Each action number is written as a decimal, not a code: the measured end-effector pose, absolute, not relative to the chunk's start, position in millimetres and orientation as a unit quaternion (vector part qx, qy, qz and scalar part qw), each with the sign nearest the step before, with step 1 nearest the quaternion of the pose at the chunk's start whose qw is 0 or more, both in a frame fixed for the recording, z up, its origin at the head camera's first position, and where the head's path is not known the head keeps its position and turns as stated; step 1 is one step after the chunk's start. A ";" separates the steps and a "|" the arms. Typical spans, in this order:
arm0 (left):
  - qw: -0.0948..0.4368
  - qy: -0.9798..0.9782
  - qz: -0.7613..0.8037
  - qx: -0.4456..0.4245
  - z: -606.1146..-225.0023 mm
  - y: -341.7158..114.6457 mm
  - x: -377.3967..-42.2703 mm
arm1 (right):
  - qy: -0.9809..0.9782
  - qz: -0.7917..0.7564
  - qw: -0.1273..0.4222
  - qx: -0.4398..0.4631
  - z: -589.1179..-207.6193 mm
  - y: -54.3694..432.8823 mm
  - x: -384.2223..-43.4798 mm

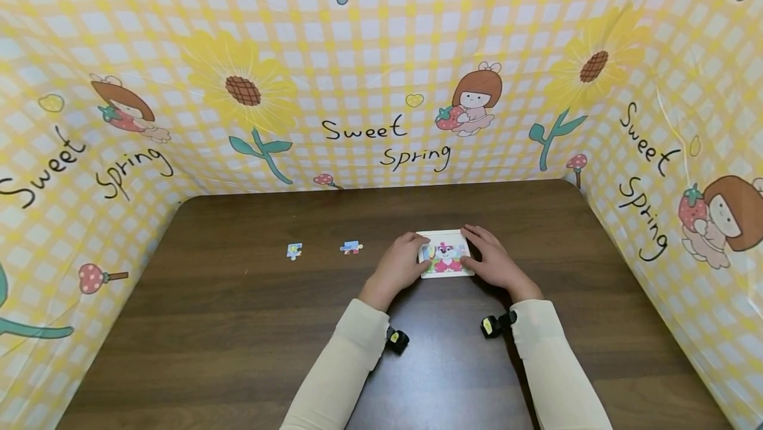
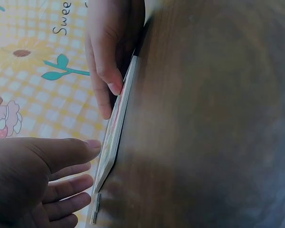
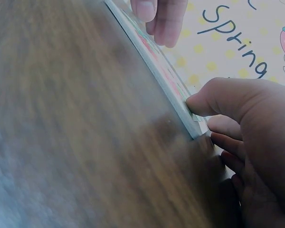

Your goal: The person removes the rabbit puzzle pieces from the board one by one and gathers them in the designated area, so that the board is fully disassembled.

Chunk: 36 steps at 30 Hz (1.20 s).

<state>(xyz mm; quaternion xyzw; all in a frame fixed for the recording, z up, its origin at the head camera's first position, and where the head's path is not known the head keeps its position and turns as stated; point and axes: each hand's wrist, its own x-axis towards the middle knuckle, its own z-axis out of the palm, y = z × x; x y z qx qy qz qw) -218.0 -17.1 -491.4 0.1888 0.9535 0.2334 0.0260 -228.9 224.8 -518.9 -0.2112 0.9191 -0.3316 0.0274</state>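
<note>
1. The white-framed puzzle [image 1: 446,259] lies on the tabletop [image 1: 238,324], right of its middle and closer to the far edge than to the near one. It appears flat, so the wood probably bears its weight and the hands need only steady it.

2. The left hand [image 1: 399,263] is at the puzzle's left side. Its fingers are spread, the thumb reaching the frame's rim; they seem to guard that side rather than pinch it. Whether every fingertip makes contact, I cannot tell.

3. The right hand [image 1: 495,264] holds the opposite side: thumb on the face near the rim, the other fingers along the outer edge. That pinch likely checks sideways sliding.

4. With one hand per side, most of the printed picture stays uncovered between the thumbs, and pushes from either side can balance.

5. Two loose bits, a blue-and-pink piece [image 1: 352,246] and a yellow-and-blue piece [image 1: 295,250], lie towards the tabletop's far left corner. They are apart from each other and from the frame, which leaves each outline easy to read and neither under the fingers.

6. A black device [image 1: 397,340] sits on the inner side of the left wrist, facing the work.
</note>
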 end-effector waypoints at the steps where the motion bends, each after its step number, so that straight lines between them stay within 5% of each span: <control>1: 0.029 0.954 0.233 0.187 -491.3 -16.9 -217.7 | 0.919 -0.331 0.027 -0.212 -519.0 224.8 -229.0; 36: 0.033 0.955 0.228 0.185 -491.9 -16.1 -218.0 | 0.927 -0.319 0.022 -0.194 -511.0 214.9 -226.5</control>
